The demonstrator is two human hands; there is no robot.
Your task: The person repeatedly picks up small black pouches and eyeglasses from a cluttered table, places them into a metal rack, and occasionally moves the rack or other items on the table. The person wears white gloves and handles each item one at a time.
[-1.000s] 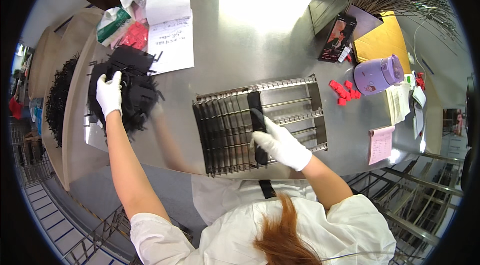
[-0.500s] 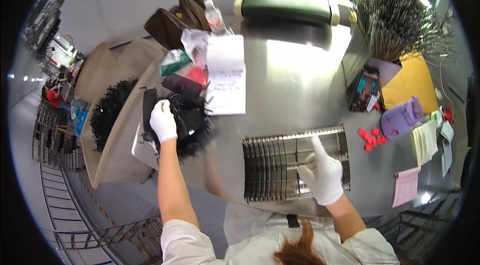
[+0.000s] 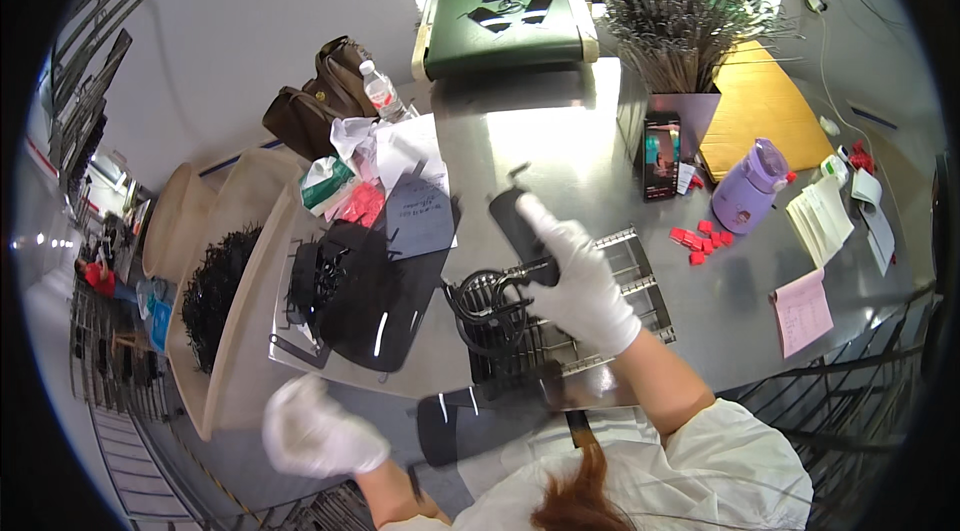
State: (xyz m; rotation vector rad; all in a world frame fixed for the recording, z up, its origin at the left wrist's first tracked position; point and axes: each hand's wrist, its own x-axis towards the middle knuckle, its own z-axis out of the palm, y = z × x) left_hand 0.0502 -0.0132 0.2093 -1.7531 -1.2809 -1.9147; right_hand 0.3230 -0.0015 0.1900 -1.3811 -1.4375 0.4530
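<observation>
Black part [image 3: 520, 231] in right hand [image 3: 575, 281] blurred; left hand [image 3: 320, 429] smeared, contents unclear.

We note open steel table [image 3: 560, 146] between the green conveyor [image 3: 505, 6] and the slotted metal rack [image 3: 570, 331]; a hand could pass there. Right of the rack: red clips [image 3: 700, 241], then bare surface up to the pink notepad [image 3: 802, 311]. The right hand [image 3: 575, 276], gloved, holds a black strip [image 3: 520, 226] above the rack, blocking its left half. Leftward a black sheet [image 3: 375, 296] and crumpled papers [image 3: 385, 156] crowd the way. The left hand [image 3: 315, 426] hangs off the near edge, blurred, in free air
</observation>
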